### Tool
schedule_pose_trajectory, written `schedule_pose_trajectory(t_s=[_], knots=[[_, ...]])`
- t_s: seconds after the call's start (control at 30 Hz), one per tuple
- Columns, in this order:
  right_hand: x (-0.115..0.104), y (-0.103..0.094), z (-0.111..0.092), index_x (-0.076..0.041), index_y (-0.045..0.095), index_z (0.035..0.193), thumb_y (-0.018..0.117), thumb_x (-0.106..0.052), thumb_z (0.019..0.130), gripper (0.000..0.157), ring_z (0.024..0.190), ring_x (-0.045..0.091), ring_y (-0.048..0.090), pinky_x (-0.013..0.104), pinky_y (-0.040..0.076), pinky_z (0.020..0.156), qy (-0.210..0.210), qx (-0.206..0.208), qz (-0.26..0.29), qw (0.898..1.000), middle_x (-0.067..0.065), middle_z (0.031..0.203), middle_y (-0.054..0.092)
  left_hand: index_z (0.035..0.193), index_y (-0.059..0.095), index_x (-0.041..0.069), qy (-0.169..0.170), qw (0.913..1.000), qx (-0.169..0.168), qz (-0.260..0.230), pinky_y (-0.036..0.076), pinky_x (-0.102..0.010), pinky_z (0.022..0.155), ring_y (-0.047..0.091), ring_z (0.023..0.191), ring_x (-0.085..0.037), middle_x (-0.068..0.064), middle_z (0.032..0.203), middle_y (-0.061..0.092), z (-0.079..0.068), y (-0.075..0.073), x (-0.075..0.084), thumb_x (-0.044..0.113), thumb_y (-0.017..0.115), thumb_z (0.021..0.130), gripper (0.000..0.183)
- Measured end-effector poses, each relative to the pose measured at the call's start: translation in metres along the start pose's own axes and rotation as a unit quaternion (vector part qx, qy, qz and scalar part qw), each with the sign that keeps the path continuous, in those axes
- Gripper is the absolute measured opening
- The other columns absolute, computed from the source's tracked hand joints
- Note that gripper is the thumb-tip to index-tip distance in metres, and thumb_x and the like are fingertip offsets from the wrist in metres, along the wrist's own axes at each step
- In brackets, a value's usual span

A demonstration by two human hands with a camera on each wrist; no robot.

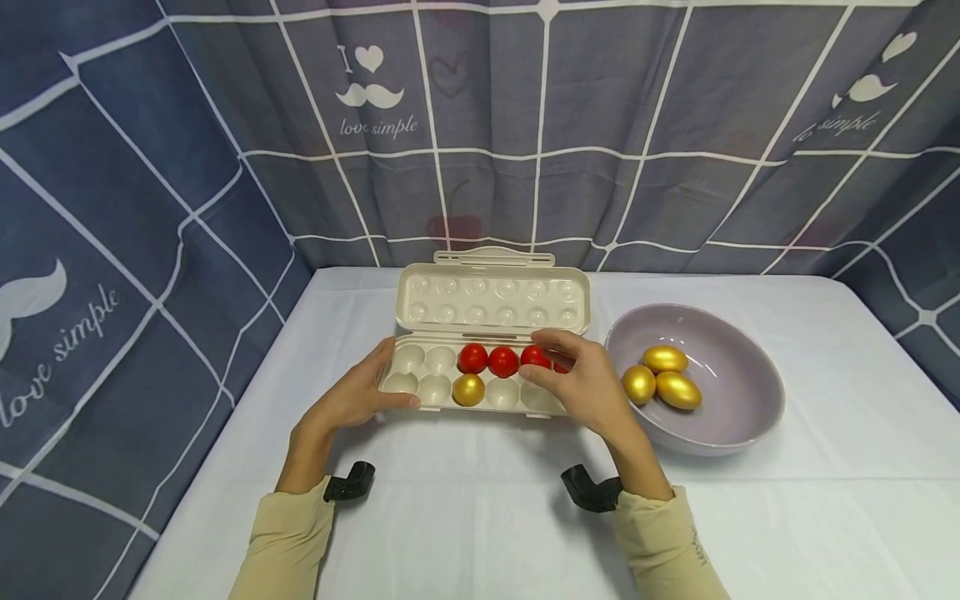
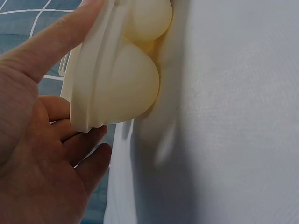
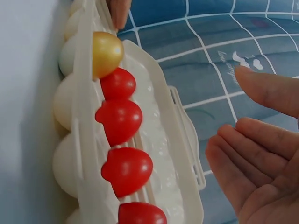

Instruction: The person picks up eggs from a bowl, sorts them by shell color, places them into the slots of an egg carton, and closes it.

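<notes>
A cream plastic egg carton (image 1: 442,325) lies with its lid raised at the back. Several red eggs (image 1: 503,362) fill part of its back row, and one gold egg (image 1: 468,390) sits in the front row. My left hand (image 1: 358,390) grips the carton's left end, thumb along the front edge and fingers round the far side; the left wrist view shows the thumb (image 2: 56,42) against the rim. Over the carton's right end hovers my right hand (image 1: 581,375), thumb and fingers apart. In the right wrist view nothing lies between its fingers (image 3: 254,154). It partly hides the rightmost cups.
Right of the carton stands a mauve bowl (image 1: 738,375) holding three gold eggs (image 1: 678,391). White cloth (image 1: 465,517) covers the table. A dark grid-patterned curtain (image 1: 480,125) hangs behind and along the sides.
</notes>
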State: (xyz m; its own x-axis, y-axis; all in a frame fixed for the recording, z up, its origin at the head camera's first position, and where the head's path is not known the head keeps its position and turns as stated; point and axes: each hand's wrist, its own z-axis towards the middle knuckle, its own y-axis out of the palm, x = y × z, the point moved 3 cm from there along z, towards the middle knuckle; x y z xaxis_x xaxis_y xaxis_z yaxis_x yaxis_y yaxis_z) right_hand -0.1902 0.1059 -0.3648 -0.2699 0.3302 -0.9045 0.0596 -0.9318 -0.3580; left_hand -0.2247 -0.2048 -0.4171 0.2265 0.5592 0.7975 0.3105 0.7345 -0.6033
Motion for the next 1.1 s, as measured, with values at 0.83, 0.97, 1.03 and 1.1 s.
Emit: schedule_pose_trajectory(t_s=[0.83, 0.97, 1.03, 1.1], knots=[[0.007, -0.033, -0.001, 0.005, 0.064, 0.122, 0.076, -0.005, 0.085, 0.041, 0.112, 0.036, 0.062, 0.035, 0.049, 0.095, 0.028, 0.027, -0.001, 0.999, 0.020, 0.120, 0.065, 0.155, 0.006, -0.005, -0.027, 0.9995, -0.008, 0.016, 0.009, -0.055, 0.116, 0.005, 0.148, -0.036, -0.022, 0.162, 0.004, -0.001, -0.002, -0.003, 0.028, 0.085, 0.079, 0.114], [0.007, -0.039, -0.002, 0.007, 0.062, 0.125, 0.074, -0.005, 0.086, 0.042, 0.117, 0.035, 0.059, 0.037, 0.046, 0.099, 0.029, 0.019, 0.006, 0.999, 0.019, 0.124, 0.063, 0.156, 0.007, -0.004, -0.020, 0.9997, -0.007, 0.009, 0.011, -0.055, 0.116, 0.009, 0.147, -0.035, -0.021, 0.162, 0.007, -0.001, -0.001, -0.003, 0.024, 0.085, 0.079, 0.112], [0.008, -0.043, -0.002, 0.007, 0.061, 0.126, 0.073, -0.005, 0.087, 0.042, 0.118, 0.035, 0.058, 0.039, 0.045, 0.100, 0.032, 0.017, 0.005, 0.999, 0.019, 0.125, 0.062, 0.156, 0.008, -0.002, -0.015, 0.9999, -0.006, 0.007, 0.012, -0.055, 0.115, 0.012, 0.147, -0.035, -0.020, 0.162, 0.010, 0.000, -0.001, -0.002, 0.023, 0.085, 0.079, 0.111], [0.008, -0.047, -0.003, 0.007, 0.061, 0.127, 0.073, -0.007, 0.088, 0.043, 0.119, 0.035, 0.058, 0.039, 0.045, 0.100, 0.037, 0.017, -0.005, 0.999, 0.020, 0.126, 0.062, 0.157, 0.009, -0.001, -0.010, 0.9999, -0.006, 0.003, 0.012, -0.055, 0.115, 0.014, 0.147, -0.034, -0.020, 0.162, 0.011, -0.001, -0.001, -0.001, 0.022, 0.085, 0.079, 0.111]])
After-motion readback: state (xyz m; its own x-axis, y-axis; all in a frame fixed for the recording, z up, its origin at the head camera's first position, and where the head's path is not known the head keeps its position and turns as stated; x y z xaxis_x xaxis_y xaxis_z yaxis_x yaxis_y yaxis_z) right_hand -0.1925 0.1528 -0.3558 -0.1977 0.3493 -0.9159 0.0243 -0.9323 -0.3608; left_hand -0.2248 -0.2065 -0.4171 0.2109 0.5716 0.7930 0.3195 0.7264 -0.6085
